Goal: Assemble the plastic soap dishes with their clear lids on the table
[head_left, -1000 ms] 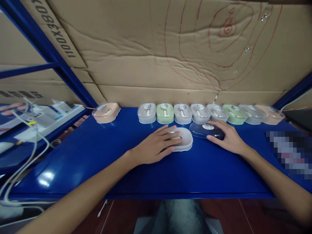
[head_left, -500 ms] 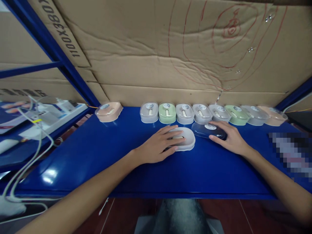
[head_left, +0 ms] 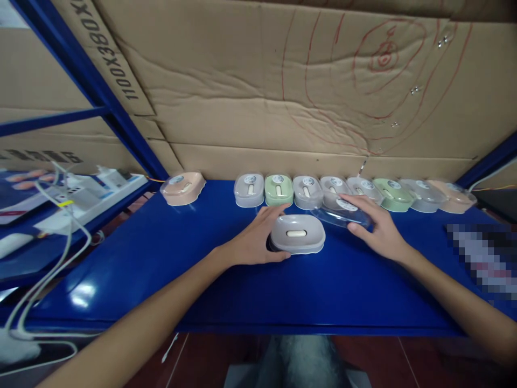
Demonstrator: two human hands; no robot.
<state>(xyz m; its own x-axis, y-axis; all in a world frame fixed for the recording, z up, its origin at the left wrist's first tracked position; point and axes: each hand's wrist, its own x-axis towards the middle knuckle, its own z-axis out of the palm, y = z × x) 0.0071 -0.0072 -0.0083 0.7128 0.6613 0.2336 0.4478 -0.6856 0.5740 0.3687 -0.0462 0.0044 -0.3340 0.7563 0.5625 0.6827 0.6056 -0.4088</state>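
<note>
Left hand (head_left: 258, 237) curves wide around the left end of an uncovered grey oval box (head_left: 298, 237) on the blue counter (head_left: 323, 293). Right hand (head_left: 375, 223) grips a clear labelled lid (head_left: 335, 217) beside it. The step appears to be handling both apart; moving the lid calls for clearing the lidded boxes (head_left: 278, 198) behind.

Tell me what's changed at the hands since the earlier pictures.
The left hand has slid left off the open gray box base, uncovering its middle, and now spans its left end. The right hand, holding the clear lid throughout, has tilted it and shifted it slightly left. The base and the back row of lidded boxes stayed put.
</note>
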